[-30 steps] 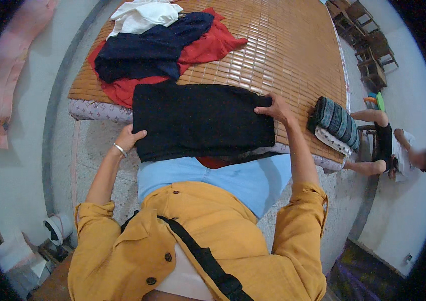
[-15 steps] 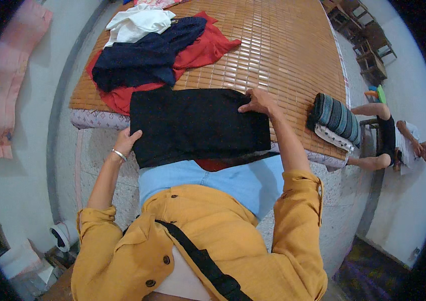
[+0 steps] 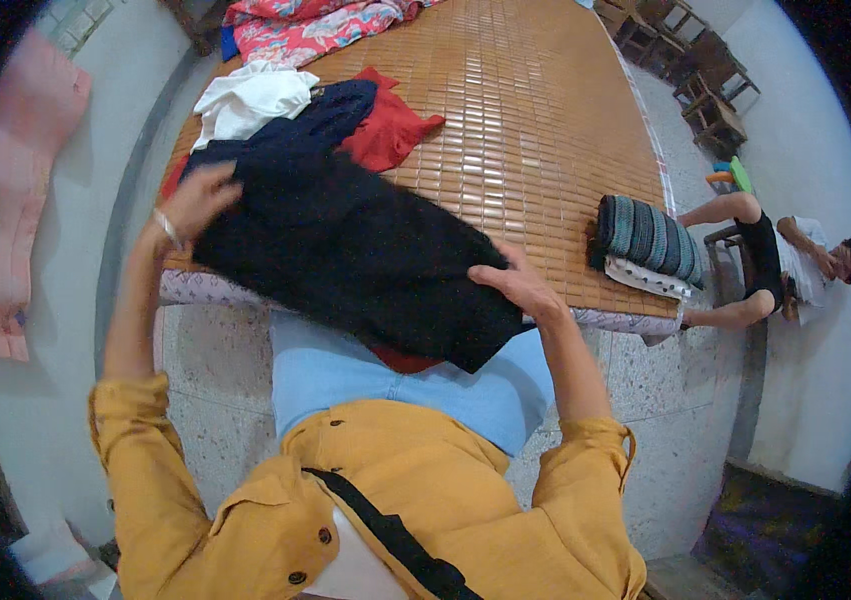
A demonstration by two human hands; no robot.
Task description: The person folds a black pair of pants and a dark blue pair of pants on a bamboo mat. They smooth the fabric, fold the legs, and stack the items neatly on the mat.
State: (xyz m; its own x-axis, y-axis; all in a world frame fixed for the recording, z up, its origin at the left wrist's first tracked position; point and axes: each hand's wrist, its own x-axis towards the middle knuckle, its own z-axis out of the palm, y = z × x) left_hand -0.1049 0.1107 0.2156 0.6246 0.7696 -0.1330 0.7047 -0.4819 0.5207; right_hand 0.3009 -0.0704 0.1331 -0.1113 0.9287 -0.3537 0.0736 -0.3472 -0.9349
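A folded black garment (image 3: 345, 250) slants across the mat's front edge, its lower right corner over my lap. My right hand (image 3: 523, 285) grips its right end, thumb on top and the other fingers partly hidden. At the garment's upper left end is my left hand (image 3: 197, 205), wearing a bangle; motion smears its fingers, so their hold is unclear. Dark blue cloth (image 3: 345, 112) touches the black garment's far side. Around it lie a red cloth (image 3: 395, 132) and a white cloth (image 3: 257, 98). Beneath the black garment, a bit of reddish cloth (image 3: 405, 360) shows near my lap.
Slatted mat (image 3: 515, 130) covers the bed. At its right edge sits a folded striped stack (image 3: 645, 240) with dotted white cloth below. Floral bedding (image 3: 315, 35) lies far left. A seated person (image 3: 765, 250) is at the right; wooden stools (image 3: 710, 95) stand behind.
The black garment has turned, its left end going up and left onto the dark blue cloth, its right end coming down. My left hand has moved up and left. The view has shifted slightly.
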